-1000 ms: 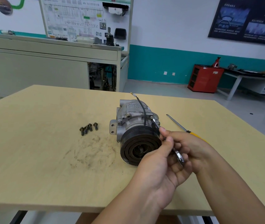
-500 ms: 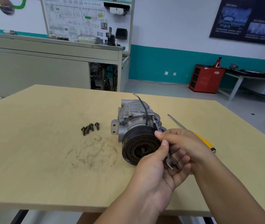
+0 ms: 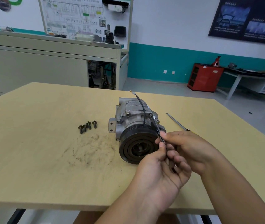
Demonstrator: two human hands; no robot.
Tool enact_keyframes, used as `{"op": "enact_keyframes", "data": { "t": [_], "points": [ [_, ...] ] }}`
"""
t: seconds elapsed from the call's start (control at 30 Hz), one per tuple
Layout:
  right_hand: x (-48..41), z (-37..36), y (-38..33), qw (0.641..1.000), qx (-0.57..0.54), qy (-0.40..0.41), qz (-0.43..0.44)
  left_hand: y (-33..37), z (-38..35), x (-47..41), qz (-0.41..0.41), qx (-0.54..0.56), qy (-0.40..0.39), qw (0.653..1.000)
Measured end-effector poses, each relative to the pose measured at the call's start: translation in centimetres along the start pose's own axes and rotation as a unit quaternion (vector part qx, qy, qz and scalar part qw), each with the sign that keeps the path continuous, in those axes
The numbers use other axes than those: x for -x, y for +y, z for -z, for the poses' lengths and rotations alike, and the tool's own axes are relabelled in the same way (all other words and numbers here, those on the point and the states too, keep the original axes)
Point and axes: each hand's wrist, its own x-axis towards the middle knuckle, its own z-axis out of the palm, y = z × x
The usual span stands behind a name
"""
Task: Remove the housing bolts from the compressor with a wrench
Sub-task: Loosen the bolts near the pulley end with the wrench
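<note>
compressor (image 3: 133, 125) sitting central on table (image 3: 31, 159), pulley facing the person | wrench (image 3: 155, 126) slanting from the housing's top-right, seemingly seated there, toward the wrists | left hand (image 3: 159, 172), right hand (image 3: 191, 150) both pinching it | screwdriver (image 3: 176, 121) lying right, loose bolts (image 3: 87, 126) left

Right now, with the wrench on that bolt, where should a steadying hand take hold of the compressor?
Probably the grey housing from its left side, behind the black pulley, which might spin. That flank is bare, with a mounting ear; the wrench, the left hand and the right hand crowd the right side, and the wire arcs over the top.
</note>
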Motion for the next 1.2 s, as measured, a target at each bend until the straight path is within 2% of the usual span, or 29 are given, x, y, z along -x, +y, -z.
{"op": "enact_keyframes", "data": {
  "t": [0.2, 0.4, 0.53, 0.67, 0.9, 1.2],
  "points": [
    [-0.2, -0.3, 0.5, 0.998, -0.012, 0.065, -0.012, -0.4, -0.2, -0.5, -0.004, -0.016, 0.009, 1.0],
    [-0.7, 0.0, 0.9, 0.992, 0.069, 0.102, 0.04, -0.5, 0.4, -0.5, -0.006, -0.01, 0.012, 1.0],
    [-0.4, 0.2, 0.6, 0.995, 0.059, 0.071, 0.028, -0.5, 0.2, -0.5, -0.015, -0.028, 0.014, 0.999],
    [-0.1, 0.7, 0.2, 0.999, -0.022, 0.021, -0.025, -0.6, -0.2, -0.5, -0.023, -0.037, 0.012, 0.999],
    [-0.5, 0.3, 0.1, 0.993, -0.095, 0.041, -0.055, -0.4, -0.8, -0.2, -0.009, -0.015, -0.007, 1.0],
    [-0.4, -0.6, 0.0, 0.996, -0.048, 0.07, -0.004, 0.1, -0.8, 0.1, -0.035, -0.041, -0.014, 0.998]
  ]
}}
